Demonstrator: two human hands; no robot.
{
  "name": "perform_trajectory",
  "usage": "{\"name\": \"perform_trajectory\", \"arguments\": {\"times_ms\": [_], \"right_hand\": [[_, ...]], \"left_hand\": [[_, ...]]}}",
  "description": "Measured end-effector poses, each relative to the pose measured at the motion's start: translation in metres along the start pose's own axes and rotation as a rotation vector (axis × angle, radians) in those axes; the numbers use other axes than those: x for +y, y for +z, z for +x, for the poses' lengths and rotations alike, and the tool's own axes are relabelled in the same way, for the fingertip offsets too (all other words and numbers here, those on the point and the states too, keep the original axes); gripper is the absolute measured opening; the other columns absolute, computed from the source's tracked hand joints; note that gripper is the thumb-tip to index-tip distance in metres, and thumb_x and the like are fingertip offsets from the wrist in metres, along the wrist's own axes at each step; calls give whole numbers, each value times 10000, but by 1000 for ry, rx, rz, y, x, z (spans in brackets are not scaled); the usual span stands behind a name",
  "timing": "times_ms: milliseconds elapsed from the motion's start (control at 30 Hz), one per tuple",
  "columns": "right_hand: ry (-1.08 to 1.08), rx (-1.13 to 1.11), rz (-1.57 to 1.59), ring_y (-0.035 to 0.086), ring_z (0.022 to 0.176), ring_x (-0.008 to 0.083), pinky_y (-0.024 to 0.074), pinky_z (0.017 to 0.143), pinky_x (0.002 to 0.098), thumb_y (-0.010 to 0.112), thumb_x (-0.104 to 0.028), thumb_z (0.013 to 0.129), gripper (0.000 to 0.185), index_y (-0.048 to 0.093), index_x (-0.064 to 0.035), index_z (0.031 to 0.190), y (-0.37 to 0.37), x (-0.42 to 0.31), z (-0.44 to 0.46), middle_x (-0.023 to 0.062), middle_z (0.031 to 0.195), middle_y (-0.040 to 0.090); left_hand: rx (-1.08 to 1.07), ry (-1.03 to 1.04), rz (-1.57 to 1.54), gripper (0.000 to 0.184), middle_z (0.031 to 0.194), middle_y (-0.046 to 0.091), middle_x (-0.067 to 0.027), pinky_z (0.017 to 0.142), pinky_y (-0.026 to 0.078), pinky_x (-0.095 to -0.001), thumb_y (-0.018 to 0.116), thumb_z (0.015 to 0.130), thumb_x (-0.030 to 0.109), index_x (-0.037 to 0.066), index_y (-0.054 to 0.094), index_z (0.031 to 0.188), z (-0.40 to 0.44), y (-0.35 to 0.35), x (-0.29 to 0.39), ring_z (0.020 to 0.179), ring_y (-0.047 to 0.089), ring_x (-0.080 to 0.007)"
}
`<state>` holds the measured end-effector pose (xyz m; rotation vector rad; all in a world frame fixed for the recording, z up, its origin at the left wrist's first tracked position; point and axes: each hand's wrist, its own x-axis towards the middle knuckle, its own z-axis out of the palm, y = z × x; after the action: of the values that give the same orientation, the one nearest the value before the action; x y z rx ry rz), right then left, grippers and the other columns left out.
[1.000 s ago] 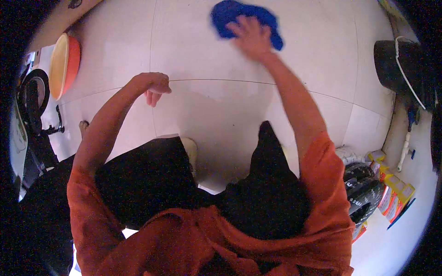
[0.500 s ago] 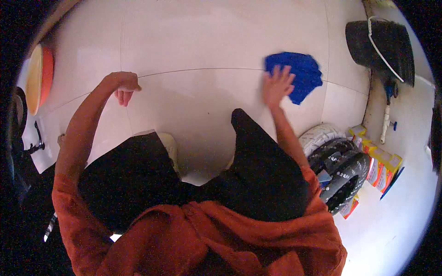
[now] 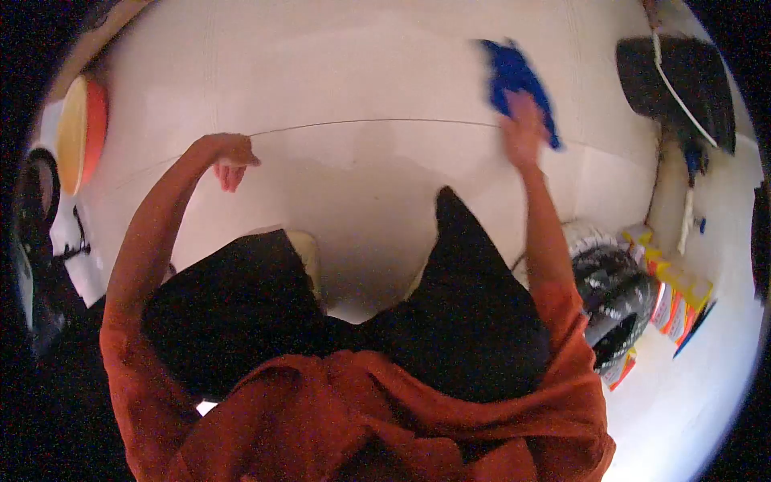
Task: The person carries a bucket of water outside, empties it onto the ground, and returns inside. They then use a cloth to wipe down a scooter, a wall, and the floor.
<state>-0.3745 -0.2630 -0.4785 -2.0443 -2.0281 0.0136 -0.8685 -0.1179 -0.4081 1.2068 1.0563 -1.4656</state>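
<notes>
A blue cloth [image 3: 516, 71] lies bunched and stretched out on the pale tiled floor [image 3: 361, 72], blurred by motion. My right hand [image 3: 526, 128] is on the near end of this cloth, with the arm reaching forward past my right knee; its fingers are smeared. At the left, my left hand [image 3: 233, 158] hangs from a bent wrist with nothing in it. Its thumb stands apart from the loosely drooping fingers. The left forearm passes outside my left knee, and I am squatting in dark trousers [image 3: 233, 313].
A black bucket [image 3: 675, 88] with a white handle stands at the far right, near a wall pipe [image 3: 688, 217]. By my right knee are black patterned rings [image 3: 614, 301] and yellow-red boxes [image 3: 679, 301]. An orange-rimmed basin [image 3: 95, 128] is at the left.
My right hand has moved right and slightly forward with the blue cloth, which has shifted away from me and become narrower. The left hand keeps its pose; the whole view has shifted slightly.
</notes>
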Motion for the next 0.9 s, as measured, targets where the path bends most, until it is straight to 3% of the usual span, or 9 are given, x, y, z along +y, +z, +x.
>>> {"name": "perform_trajectory", "arguments": {"times_ms": [133,200,233,333,367,500,600,700,900], "right_hand": [[391,-48,-269,384,1142,369,301,957,436,504,-215,834,442,424,37,1188,14,146,-106,205,1243,419],[174,-401,-827,317,1189,420,222,967,545,466,-284,854,326,489,-214,1171,8,124,-146,212,1317,319],[101,-29,-740,238,1242,412,261,930,565,425,-349,861,407,400,-247,1254,46,135,-174,173,1360,268],[887,-406,-472,322,1190,310,343,901,508,543,-376,745,438,475,-245,1157,-3,-75,-88,79,1323,329],[224,-271,-779,355,1149,316,422,814,495,579,-328,726,448,472,-255,1155,69,-23,-139,75,1262,381],[25,-924,-114,380,1144,304,329,863,547,586,-263,729,413,504,-148,1117,-6,-213,-49,144,1185,442],[-744,-658,291,146,1298,280,117,1002,537,565,-330,760,540,392,-244,1265,22,-237,-84,89,1368,275],[-1117,-662,393,255,1247,284,200,968,542,547,-311,743,474,447,-287,1205,33,-266,-56,60,1321,351],[-621,-350,65,236,1260,284,169,989,516,527,-323,775,503,392,-269,1257,51,-218,59,35,1379,263]], "left_hand": [[74,-19,-222,573,767,613,-226,631,521,-427,308,911,399,-88,588,794,35,-1,-39,673,631,-289],[105,62,-92,530,789,620,-223,630,518,-429,324,907,356,-98,577,804,9,0,-32,661,631,-279],[82,31,-100,484,819,622,-210,647,502,-427,345,892,334,-84,581,827,1,-2,-23,691,626,-268],[61,30,-120,444,851,628,-190,661,483,-422,362,877,312,-70,587,859,4,-4,-27,730,619,-256],[72,62,-104,447,854,630,-184,659,480,-420,358,878,313,-70,588,869,10,-5,-17,738,618,-255],[162,44,-106,461,861,629,-194,689,469,-412,316,898,283,-93,583,887,-16,-16,-5,795,617,-263],[187,26,-112,469,878,626,-197,707,466,-413,315,898,285,-103,578,887,-29,-21,-10,819,613,-270],[209,12,-127,485,881,628,-191,714,463,-416,308,901,299,-105,576,885,-30,-19,-19,830,612,-272],[198,-40,-172,488,866,634,-178,687,475,-397,292,910,317,-80,576,894,-21,-16,-37,796,621,-256]]}}
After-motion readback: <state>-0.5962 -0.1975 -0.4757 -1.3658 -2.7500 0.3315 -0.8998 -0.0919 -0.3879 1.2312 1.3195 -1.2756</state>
